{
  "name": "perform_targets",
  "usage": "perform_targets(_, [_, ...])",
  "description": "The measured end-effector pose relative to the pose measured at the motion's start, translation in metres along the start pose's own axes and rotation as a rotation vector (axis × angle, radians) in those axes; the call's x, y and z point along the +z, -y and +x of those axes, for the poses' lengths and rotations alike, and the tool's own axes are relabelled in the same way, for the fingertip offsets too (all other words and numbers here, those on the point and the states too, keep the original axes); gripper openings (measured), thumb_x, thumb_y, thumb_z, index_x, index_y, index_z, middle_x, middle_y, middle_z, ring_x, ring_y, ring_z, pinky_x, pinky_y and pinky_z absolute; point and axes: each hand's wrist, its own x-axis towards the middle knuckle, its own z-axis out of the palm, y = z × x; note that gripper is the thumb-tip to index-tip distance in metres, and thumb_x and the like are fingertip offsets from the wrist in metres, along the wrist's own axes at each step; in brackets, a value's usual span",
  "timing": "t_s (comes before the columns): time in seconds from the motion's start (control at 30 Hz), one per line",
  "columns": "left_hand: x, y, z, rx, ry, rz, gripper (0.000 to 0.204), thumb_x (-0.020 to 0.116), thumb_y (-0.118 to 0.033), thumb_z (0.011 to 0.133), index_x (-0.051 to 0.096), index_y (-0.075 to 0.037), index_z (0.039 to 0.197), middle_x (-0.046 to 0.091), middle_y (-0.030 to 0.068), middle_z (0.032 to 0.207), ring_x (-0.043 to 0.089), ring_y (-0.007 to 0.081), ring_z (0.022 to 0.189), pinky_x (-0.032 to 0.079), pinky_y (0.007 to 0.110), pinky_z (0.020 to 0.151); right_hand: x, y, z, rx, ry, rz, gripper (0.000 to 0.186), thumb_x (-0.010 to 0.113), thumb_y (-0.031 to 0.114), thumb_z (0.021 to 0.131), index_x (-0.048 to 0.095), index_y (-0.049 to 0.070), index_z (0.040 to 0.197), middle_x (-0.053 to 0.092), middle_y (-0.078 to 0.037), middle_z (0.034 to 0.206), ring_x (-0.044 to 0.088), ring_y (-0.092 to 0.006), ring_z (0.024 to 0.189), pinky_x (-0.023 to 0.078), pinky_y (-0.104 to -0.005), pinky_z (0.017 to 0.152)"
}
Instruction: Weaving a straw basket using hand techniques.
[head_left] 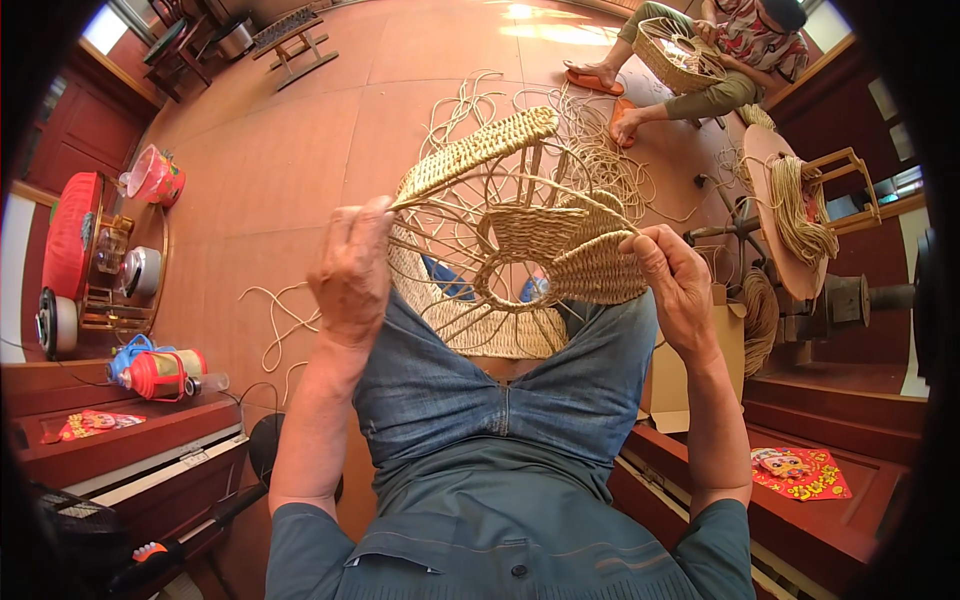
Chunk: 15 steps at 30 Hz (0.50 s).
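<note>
**Open-ribbed basket held up between two hands**

From where I stand, the basket (540, 230) sits at the middle of the frame, raised over the person's lap (500, 395) and tilted. The left grip (345, 255) is closed on its edge, by the lower end of a thick braided band; the right grip (675, 270) pinches the opposite edge between thumb and fingers. A pale woven strip (500, 335) shows beneath, between the thighs; I can't tell whether it belongs to the same piece.

I'd judge the basket light and springy, dry and rough enough not to slip. The tightly woven panels and braided band look firmest, so those are the places to take hold. The bare ribs around the central ring look thin and would probably bend or snag under a careless pull.

Loose cords (607, 165) tangle over the floor just beyond it, towards the upper middle, and could catch on the ribs. In the upper right a seated co-worker (735, 40) holds a second basket (665, 60). A hank of cord (800, 215) lies over a round board at right, with a cardboard box (672, 385) below, beside the right forearm. A pink bucket (155, 175) stands well apart at left.
</note>
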Motion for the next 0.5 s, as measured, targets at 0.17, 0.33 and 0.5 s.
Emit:
perform_targets(0.17, [-0.038, 0.054, -0.013, -0.197, 0.05, 0.128, 0.017, 0.067, -0.019, 0.111, 0.079, -0.015, 0.121, 0.078, 0.0093, 0.107, 0.079, 0.033, 0.095, 0.06, 0.043, 0.075, 0.012, -0.001, 0.001, -0.02, 0.059, 0.006, 0.028, 0.064, 0.025, 0.116, 0.076, 0.0, 0.114, 0.065, -0.004, 0.086, 0.058, -0.0119, 0.083, 0.05, -0.029, 0.078])
perform_targets(0.33, [-0.064, 0.099, -0.033, -0.307, 0.145, 0.242, 0.021, 0.065, -0.026, 0.113, 0.077, -0.01, 0.119, 0.076, 0.0109, 0.103, 0.074, 0.0358, 0.098, 0.058, 0.047, 0.083, 0.032, -0.002, 0.003, -0.137, 0.111, 0.001, 0.023, 0.066, 0.021, 0.115, 0.074, -0.001, 0.114, 0.063, -0.008, 0.086, 0.058, -0.0177, 0.077, 0.05, -0.0336, 0.073])
perform_targets(0.5, [-0.078, 0.14, -0.045, -0.305, 0.145, 0.351, 0.024, 0.062, -0.028, 0.114, 0.076, -0.01, 0.119, 0.075, 0.0115, 0.107, 0.073, 0.0367, 0.103, 0.057, 0.049, 0.087, 0.038, 0.0, 0.003, -0.12, 0.106, -0.042, 0.022, 0.067, 0.021, 0.114, 0.073, 0.0, 0.112, 0.064, -0.012, 0.084, 0.059, -0.0219, 0.075, 0.05, -0.0355, 0.073])
